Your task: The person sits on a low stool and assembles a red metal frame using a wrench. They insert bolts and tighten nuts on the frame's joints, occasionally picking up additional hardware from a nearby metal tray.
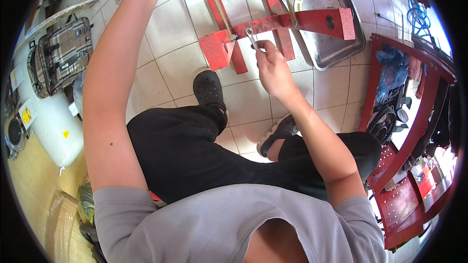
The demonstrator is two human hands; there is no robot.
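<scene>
My right hand (273, 65) is shut on a small metal wrench (252, 37), whose ring end sits against the underside of a red metal stand (273, 24). The stand has a red crossbar and two thin brass-coloured rods (220, 9) rising from it. My left arm reaches up past the top edge of the picture, so my left hand is out of sight. I sit with black trousers and dark shoes (208, 87) on a white tiled floor (165, 63).
A grey metal tray (341, 51) lies on the floor behind the stand. A red tool trolley (414, 131) with tools stands at the right. At the left are a white tank (48, 122) and a checked bag (61, 53).
</scene>
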